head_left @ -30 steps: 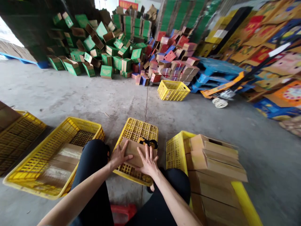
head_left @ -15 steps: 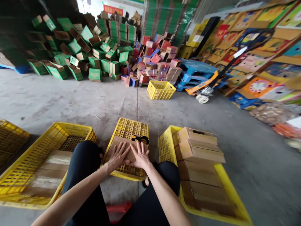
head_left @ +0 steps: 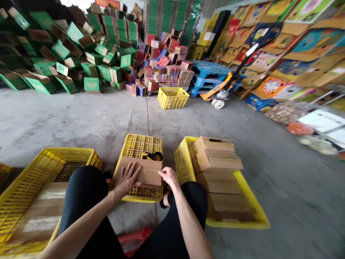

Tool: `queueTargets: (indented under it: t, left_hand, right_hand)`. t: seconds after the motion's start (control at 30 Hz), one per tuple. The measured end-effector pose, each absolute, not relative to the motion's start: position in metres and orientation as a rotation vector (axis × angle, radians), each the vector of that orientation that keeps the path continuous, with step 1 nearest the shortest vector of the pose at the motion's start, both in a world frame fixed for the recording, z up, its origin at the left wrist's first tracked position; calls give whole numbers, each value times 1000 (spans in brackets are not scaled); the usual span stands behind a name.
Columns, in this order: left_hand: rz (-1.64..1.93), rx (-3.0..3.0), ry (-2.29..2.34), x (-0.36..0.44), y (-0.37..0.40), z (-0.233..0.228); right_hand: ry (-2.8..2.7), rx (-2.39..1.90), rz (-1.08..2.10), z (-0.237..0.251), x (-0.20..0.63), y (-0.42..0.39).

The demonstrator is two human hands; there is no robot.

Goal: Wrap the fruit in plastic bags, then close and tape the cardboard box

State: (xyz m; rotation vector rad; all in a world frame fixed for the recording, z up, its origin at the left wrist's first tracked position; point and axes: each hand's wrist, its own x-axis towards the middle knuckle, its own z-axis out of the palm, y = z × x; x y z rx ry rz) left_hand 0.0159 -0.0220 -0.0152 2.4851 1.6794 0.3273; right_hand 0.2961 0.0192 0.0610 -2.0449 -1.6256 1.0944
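Observation:
A flat brown cardboard piece (head_left: 147, 171) lies on an upturned yellow crate (head_left: 140, 145) between my knees. My left hand (head_left: 126, 181) rests flat on its left part, fingers spread. At the cardboard's right edge my right hand (head_left: 169, 176) has its fingers curled; whether they grip the edge is unclear. A black and yellow tape dispenser (head_left: 153, 155) sits on the crate just beyond the cardboard.
A yellow crate (head_left: 250, 205) at right holds stacked folded cartons (head_left: 215, 158). Another yellow crate (head_left: 29, 190) at left holds flat cardboard. Green and red boxes are piled at the back, with a small yellow crate (head_left: 172, 97), blue pallets and a pallet jack (head_left: 218, 97).
My right hand slid from the middle of the cardboard to its right edge. The view swung to the right, so everything shifted left in the frame.

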Motion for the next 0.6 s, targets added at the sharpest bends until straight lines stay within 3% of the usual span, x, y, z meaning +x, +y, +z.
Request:
queueTargets:
  t: [0.3, 0.6]
  left_hand:
    - [296, 2488, 1691, 17, -22, -9]
    - [375, 2424, 1692, 23, -22, -8]
  right_hand:
    - [-1621, -2089, 1034, 53, 292, 16]
    - [-1838, -2033, 617, 70, 275, 35]
